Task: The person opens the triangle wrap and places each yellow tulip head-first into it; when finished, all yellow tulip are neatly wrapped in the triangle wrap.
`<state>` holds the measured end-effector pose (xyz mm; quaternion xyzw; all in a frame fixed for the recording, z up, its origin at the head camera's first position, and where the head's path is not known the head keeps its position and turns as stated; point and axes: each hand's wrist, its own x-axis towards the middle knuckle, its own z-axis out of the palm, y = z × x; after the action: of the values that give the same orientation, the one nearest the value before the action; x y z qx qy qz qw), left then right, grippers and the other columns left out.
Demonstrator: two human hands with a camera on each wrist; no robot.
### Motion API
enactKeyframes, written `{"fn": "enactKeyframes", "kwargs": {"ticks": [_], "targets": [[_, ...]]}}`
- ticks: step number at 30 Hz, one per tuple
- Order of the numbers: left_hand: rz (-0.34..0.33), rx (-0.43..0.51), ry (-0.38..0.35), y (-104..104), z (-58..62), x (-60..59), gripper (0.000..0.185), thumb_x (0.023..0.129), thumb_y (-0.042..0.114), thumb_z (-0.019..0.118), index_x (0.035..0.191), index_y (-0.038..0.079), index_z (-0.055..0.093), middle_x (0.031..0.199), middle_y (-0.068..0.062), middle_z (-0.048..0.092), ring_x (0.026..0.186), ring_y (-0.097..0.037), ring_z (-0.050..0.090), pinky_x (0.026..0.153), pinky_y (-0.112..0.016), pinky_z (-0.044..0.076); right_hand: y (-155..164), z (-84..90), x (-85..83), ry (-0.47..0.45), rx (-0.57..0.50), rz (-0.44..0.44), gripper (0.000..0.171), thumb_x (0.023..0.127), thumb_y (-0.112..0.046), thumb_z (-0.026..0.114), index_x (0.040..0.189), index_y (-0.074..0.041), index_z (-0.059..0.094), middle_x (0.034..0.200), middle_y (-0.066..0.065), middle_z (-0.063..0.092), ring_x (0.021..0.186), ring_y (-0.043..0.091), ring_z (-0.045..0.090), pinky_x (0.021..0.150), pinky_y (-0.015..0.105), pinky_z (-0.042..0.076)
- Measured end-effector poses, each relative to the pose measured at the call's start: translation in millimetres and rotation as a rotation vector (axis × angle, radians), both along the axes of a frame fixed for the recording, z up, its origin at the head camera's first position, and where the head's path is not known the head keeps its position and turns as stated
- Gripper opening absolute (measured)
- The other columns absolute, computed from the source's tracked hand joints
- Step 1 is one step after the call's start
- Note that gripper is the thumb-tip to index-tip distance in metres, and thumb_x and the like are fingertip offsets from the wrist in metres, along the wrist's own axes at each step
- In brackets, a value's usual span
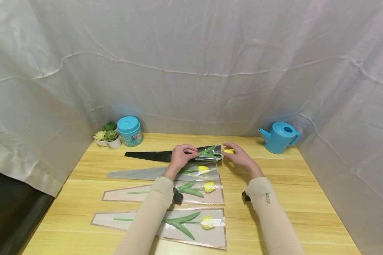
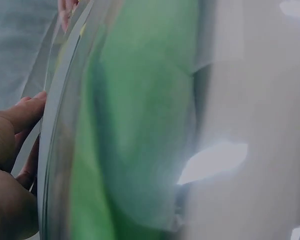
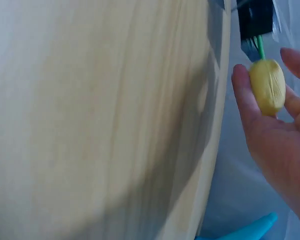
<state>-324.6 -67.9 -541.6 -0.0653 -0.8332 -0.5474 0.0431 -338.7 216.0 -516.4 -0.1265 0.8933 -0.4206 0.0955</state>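
My left hand (image 1: 181, 156) pinches a black flower sleeve (image 1: 153, 156) with a clear front, lying lengthwise at the back of the table. Green leaves (image 1: 207, 151) of an artificial tulip show inside its wide right end. Beyond that opening, the tulip's yellow head (image 3: 267, 86) sits between the thumb and fingers of my right hand (image 1: 240, 157). A short piece of green stem (image 3: 260, 47) runs from the bloom into the sleeve. In the left wrist view, a clear wrapper and blurred green leaves (image 2: 140, 100) fill most of the picture beside my left hand (image 2: 12, 200).
Nearer me lie a grey sleeve (image 1: 137, 173) and two pale sleeves (image 1: 115, 195) with brownish borders, each holding a yellow tulip. Small potted succulents (image 1: 111, 136) and a blue lidded tub (image 1: 129, 131) stand back left. A blue watering can (image 1: 279, 138) stands back right, near the curtain.
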Motion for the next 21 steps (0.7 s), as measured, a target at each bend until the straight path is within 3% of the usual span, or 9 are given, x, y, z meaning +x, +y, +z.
{"fn": "enactKeyframes", "kwargs": {"ticks": [3,6,13,16,21], "targets": [[0.001,0.009,-0.003,-0.3,0.1,0.6,0.018,0.087,0.011,0.084,0.105,0.010,0.081,0.092,-0.001,0.081,0.106,-0.023,0.072,0.091,-0.040,0.058,6.2,-0.6,3.5,-0.052,-0.031,-0.008,0.052,0.107,-0.017,0.056,0.156,-0.008,0.042,0.158,0.023,0.042,0.143,0.046,0.042,0.119,0.061,0.034],[-0.001,0.008,-0.002,0.0,0.1,0.6,0.018,0.087,0.011,0.085,0.104,0.009,0.081,0.092,-0.002,0.081,0.105,-0.023,0.073,0.092,-0.039,0.058,8.9,-1.2,5.4,-0.062,-0.029,-0.044,0.046,0.107,-0.018,0.057,0.152,-0.010,0.048,0.156,0.019,0.046,0.135,0.042,0.050,0.112,0.057,0.043],[0.000,0.009,-0.011,0.9,1.4,1.3,0.017,0.087,0.010,0.085,0.103,0.010,0.082,0.092,-0.003,0.081,0.104,-0.023,0.073,0.089,-0.039,0.058,11.2,-5.0,3.4,-0.040,-0.023,-0.095,0.038,0.103,-0.020,0.066,0.138,-0.008,0.059,0.128,0.018,0.062,0.110,0.032,0.060,0.091,0.041,0.051],[-0.005,0.012,-0.008,0.8,1.3,1.1,0.017,0.087,0.011,0.084,0.104,0.009,0.081,0.093,-0.003,0.081,0.103,-0.023,0.073,0.087,-0.038,0.059,11.5,-4.7,3.2,-0.030,-0.035,-0.115,0.036,0.102,-0.021,0.068,0.135,-0.008,0.062,0.125,0.018,0.063,0.109,0.031,0.060,0.091,0.040,0.051],[-0.019,0.018,-0.007,1.3,1.3,0.0,0.017,0.088,0.015,0.084,0.104,0.012,0.081,0.093,0.000,0.081,0.102,-0.021,0.073,0.087,-0.038,0.059,9.6,-0.9,3.2,0.011,-0.072,-0.110,0.036,0.102,-0.021,0.069,0.135,-0.007,0.066,0.138,0.018,0.061,0.121,0.036,0.060,0.100,0.047,0.051]]}}
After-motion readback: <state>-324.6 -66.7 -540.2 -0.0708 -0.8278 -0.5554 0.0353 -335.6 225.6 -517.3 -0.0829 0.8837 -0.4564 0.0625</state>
